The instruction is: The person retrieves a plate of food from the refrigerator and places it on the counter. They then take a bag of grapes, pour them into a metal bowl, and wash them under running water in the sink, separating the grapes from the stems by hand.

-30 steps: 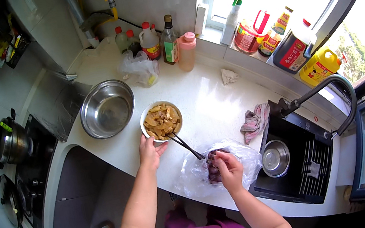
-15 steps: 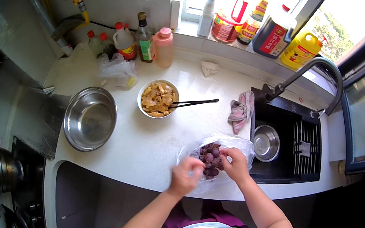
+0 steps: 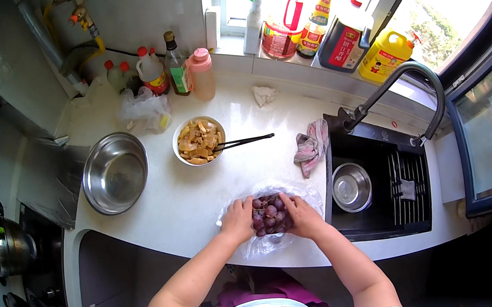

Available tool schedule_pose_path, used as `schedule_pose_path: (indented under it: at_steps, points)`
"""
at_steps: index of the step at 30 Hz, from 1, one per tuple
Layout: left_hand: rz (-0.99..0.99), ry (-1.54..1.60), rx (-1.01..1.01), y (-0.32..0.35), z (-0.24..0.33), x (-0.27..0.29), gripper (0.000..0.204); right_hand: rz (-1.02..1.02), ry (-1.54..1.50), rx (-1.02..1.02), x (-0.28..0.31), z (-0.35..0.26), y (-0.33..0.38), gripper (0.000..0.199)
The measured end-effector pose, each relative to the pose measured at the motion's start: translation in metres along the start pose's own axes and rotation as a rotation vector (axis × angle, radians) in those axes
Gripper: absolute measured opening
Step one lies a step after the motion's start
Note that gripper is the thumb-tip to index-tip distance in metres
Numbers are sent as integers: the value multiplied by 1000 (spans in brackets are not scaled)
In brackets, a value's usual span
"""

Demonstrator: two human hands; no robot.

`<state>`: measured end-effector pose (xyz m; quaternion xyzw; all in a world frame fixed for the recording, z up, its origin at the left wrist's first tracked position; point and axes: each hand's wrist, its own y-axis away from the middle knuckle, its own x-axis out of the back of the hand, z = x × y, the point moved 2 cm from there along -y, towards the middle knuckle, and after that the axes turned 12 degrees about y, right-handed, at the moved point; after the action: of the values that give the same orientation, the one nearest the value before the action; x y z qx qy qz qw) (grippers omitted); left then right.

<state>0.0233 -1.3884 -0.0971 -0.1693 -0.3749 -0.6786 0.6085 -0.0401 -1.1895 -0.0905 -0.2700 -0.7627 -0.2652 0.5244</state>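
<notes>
Cupping a bunch of dark red grapes from both sides, the left hand and right hand press against the fruit, fingers curled onto it. Those grapes sit on a clear plastic bag at the front edge of the white counter, just beside the sink. Farther back, chopsticks rest on a bowl of food, with an empty steel bowl to its left.

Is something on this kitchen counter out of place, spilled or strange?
Nothing is spilled. The dark chopsticks rest across the rim of the food bowl, sticking out sideways. The pink cloth lies crumpled at the sink edge.
</notes>
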Motion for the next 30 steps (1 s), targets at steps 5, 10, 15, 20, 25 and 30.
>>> schedule_pose_path:
  at_steps: [5,10,15,20,25,30]
  points:
    - [202,307,113,7,-33,-13,71,14,-136,32,-9,-17,-17,105]
    - [464,352,100,41,-84,18,73,-70,-247,1,-29,-68,-43,103]
    - [476,224,186,69,-129,64,76,-59,-307,5,-42,-131,-78,101]
    - [326,202,119,85,-174,99,96,-84,-214,114,-52,-172,-114,109]
    - [109,58,110,99,-177,125,114,-277,-60,100,-32,-190,-137,114]
    - [168,-29,65,99,-196,119,125,-234,-80,73,-46,-199,-141,115]
